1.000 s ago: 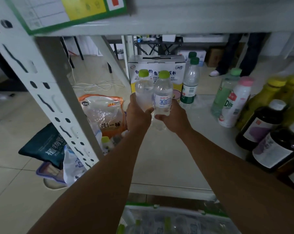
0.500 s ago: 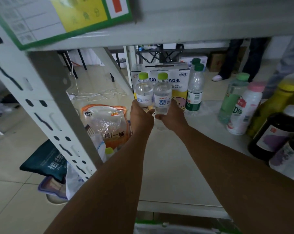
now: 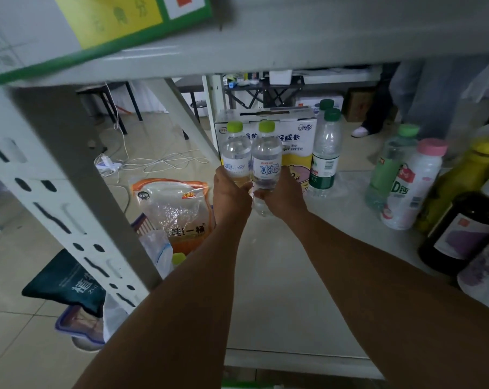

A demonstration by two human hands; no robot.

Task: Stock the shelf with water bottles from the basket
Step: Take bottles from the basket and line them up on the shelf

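The left hand [image 3: 232, 196] curls its fingers round the left water bottle [image 3: 235, 155], and the right hand [image 3: 283, 198] round the right water bottle [image 3: 266, 162]. Both bottles are upright and touching, at the far left of the shelf [image 3: 265, 282], just in front of a carton [image 3: 299, 130].

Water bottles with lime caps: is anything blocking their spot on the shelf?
Nothing visible does. The shelf beneath both water bottles is bare; the carton stands just behind them and a green-capped bottle to their right.

Clear left bottle [image 3: 235, 153] and blue-labelled right bottle [image 3: 266, 164], both lime-capped, upright and touching, toward the back of the grey shelf [image 3: 268, 299]; bases hidden, perhaps resting there.
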